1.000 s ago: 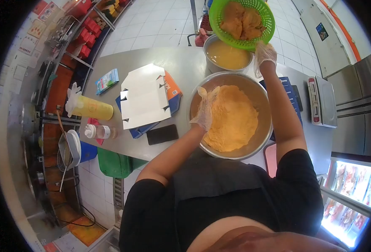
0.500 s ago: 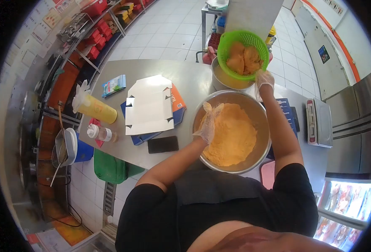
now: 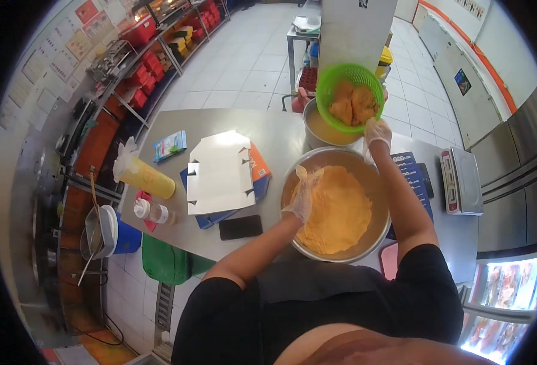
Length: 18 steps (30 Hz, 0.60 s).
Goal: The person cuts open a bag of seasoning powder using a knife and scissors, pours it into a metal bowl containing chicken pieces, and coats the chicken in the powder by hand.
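My right hand (image 3: 377,135), in a clear plastic glove, grips the near rim of a green colander (image 3: 324,97). Inside the colander lie pieces of orange-coated raw chicken (image 3: 353,104). It is tilted toward me above a metal pot (image 3: 315,135) of cloudy liquid. My left hand (image 3: 304,193), also gloved, is at the left side of a large steel bowl (image 3: 385,234) of orange-yellow breading flour (image 3: 341,210). Its fingers look stretched out and apart, with flour on the glove tips and nothing visibly held.
Left of the bowl are a white cardboard box (image 3: 221,176), a phone (image 3: 240,227), a jug of yellow liquid (image 3: 150,175), a shaker bottle (image 3: 154,212) and a blue packet (image 3: 170,146). A scale (image 3: 461,182) stands at the right, near a pink item (image 3: 390,261).
The camera view has tipped up, so everything sits lower in the picture. The colander stays over the pot in my right hand, and my left hand stays at the bowl's left side.
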### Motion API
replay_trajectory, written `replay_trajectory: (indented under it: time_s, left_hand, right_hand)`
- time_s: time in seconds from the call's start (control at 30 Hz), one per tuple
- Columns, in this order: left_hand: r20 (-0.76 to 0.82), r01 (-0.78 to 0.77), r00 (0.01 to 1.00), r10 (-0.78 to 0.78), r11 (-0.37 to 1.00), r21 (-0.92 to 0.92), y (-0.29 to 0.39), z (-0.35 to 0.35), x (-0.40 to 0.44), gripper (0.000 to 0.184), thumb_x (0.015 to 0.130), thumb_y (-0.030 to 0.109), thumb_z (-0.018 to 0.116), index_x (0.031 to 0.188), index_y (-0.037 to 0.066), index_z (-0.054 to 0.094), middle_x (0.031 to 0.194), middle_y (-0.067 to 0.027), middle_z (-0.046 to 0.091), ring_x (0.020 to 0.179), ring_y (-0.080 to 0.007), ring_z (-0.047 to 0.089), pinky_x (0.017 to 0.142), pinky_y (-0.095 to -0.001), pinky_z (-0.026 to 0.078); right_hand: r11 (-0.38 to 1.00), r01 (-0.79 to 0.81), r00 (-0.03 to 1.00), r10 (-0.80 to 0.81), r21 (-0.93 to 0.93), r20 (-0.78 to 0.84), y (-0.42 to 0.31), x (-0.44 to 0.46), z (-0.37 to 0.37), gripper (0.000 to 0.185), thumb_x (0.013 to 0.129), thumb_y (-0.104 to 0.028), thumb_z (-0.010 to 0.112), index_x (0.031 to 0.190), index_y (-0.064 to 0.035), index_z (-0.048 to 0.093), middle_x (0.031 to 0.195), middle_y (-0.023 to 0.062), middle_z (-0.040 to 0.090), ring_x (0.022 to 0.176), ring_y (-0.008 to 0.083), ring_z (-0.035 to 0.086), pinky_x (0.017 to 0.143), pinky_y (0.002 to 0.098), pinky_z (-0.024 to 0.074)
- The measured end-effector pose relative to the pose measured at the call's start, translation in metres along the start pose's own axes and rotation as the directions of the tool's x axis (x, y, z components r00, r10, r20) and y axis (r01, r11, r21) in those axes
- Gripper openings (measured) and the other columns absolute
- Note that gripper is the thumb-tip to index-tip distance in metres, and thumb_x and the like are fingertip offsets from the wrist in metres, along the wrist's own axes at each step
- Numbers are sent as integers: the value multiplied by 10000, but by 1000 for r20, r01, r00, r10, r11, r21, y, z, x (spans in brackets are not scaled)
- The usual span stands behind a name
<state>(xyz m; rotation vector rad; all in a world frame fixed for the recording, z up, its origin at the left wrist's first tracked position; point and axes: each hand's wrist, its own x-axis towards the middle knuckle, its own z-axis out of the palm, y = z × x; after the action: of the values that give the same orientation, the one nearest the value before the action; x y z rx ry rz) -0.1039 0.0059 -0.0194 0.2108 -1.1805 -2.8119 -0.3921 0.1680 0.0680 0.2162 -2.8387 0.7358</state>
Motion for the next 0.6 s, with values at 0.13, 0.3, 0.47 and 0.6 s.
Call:
replay_trajectory:
  time_s: [0.13, 0.3, 0.47, 0.6]
  left_hand:
    - [-11, 53, 999, -53, 998, -45, 10, 9, -7, 676, 1087, 526, 285, 1542, 29, 345, 1549, -109, 416, 1427, -215, 388, 1212, -345, 256]
    - [-48, 1, 999, 4, 994, 105, 23, 32, -11, 800, 1025, 636, 352, 1574, 59, 280, 1566, -107, 399, 1420, -228, 408, 1193, -381, 319]
    - [-208, 56, 978, 18, 937, 344, 33, 35, -9, 611, 1060, 478, 368, 1503, 58, 373, 1460, -110, 486, 1319, -224, 482, 1121, -357, 370]
    - [-235, 123, 968, 92, 641, 757, 36, 24, -5, 470, 1074, 361, 395, 1428, 62, 480, 1350, -108, 582, 1218, -218, 556, 1046, -334, 424]
  right_hand:
    - [920, -121, 993, 107, 373, 58, -1, -46, -32, 299, 959, -316, 558, 1019, -49, 678, 914, 216, 695, 878, 391, 673, 778, 441, 525]
    - [978, 191, 981, -187, 81, -51, 31, -111, -61, 291, 992, -299, 572, 981, -28, 677, 918, 179, 696, 805, 339, 652, 707, 402, 510]
    - [938, 140, 965, -201, 317, 169, 45, -186, -85, 198, 952, -212, 598, 987, -38, 688, 922, 176, 700, 841, 371, 667, 731, 454, 514]
    - [904, 367, 912, -396, 221, 108, 74, -212, -68, 184, 924, -152, 585, 1037, -42, 681, 1000, 202, 688, 912, 403, 659, 782, 456, 539]
